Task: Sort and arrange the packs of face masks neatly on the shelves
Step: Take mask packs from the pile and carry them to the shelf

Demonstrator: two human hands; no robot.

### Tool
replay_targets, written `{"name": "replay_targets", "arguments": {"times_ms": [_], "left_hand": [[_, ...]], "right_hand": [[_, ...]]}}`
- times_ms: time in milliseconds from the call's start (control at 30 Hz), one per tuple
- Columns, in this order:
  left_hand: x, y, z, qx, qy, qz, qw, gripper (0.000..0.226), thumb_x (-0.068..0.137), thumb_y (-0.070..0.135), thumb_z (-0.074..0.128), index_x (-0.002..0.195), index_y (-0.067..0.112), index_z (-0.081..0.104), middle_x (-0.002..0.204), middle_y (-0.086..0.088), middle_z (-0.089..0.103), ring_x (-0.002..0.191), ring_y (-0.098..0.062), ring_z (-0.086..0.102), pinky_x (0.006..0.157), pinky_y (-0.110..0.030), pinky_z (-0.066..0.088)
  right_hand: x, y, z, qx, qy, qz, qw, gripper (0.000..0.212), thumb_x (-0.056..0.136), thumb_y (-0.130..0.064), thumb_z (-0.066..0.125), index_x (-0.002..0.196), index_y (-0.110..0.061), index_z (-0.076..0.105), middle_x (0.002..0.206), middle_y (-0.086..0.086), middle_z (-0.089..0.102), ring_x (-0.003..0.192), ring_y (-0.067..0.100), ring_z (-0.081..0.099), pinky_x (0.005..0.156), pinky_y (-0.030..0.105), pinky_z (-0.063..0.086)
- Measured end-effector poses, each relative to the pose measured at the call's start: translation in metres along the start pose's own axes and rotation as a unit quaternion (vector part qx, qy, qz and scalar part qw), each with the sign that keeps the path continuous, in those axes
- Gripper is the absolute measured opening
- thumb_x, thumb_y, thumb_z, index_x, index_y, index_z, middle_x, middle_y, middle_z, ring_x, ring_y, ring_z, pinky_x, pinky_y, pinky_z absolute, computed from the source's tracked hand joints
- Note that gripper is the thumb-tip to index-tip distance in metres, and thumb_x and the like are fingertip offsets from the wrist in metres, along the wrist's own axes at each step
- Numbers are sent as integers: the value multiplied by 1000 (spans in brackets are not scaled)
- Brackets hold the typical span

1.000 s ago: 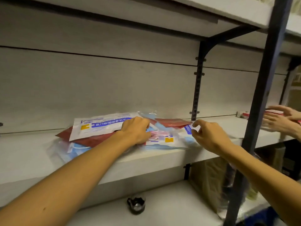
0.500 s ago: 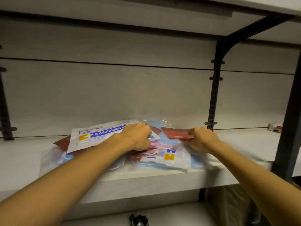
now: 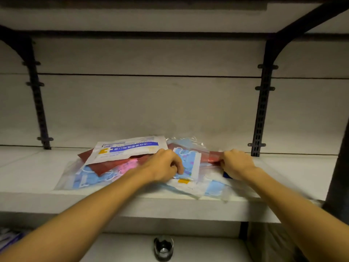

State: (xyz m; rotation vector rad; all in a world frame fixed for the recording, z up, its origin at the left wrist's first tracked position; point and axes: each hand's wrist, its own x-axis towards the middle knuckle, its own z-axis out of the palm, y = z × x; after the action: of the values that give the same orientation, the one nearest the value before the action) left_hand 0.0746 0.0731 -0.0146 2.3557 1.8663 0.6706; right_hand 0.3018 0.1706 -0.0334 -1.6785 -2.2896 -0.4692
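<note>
A loose heap of face mask packs lies on the white shelf (image 3: 28,167). On top at the back is a white pack with a blue label (image 3: 130,149). Dark red packs (image 3: 105,165) stick out under it, and clear bags of blue masks (image 3: 85,180) lie at the front left. My left hand (image 3: 162,167) has its fingers curled on a patterned blue pack (image 3: 188,163) in the middle of the heap. My right hand (image 3: 236,164) pinches the edge of a red pack (image 3: 212,156) at the heap's right side.
Black slotted uprights with brackets stand at the left (image 3: 37,103) and right (image 3: 263,103) of the back wall. A dark post (image 3: 338,176) rises at the far right edge. A small glass object (image 3: 163,247) sits on the lower shelf below.
My right hand moved in from the air and took hold of the red pack at the heap's right. The view shifted left, and another person's hands at the right are out of sight.
</note>
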Motion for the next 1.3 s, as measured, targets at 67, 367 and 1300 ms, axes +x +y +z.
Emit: {"name": "replay_targets", "arguments": {"times_ms": [67,367,1300], "left_hand": [[-7,8,1,-15,20,-12,1000,34,79,1,50,81,23,75,83,8,68,65,-5,55,75,-25,51],[-17,16,6,106,60,-221,968,47,82,58,58,108,19,56,111,-3,58,105,-28,56,74,-31,42],[-69,10,-21,-139,59,-318,936,28,86,33,68,77,7,63,63,-6,51,48,-15,41,43,-21,32]], "right_hand": [[-5,5,-2,17,21,-8,1000,24,93,-22,47,107,-13,64,97,12,66,87,34,63,64,34,45],[-36,39,-20,219,158,95,958,39,91,-46,45,86,-14,66,73,9,66,67,29,60,65,38,55],[-51,-18,-83,481,211,49,850,20,91,-18,65,105,-5,69,72,-6,59,66,9,58,72,29,49]]}}
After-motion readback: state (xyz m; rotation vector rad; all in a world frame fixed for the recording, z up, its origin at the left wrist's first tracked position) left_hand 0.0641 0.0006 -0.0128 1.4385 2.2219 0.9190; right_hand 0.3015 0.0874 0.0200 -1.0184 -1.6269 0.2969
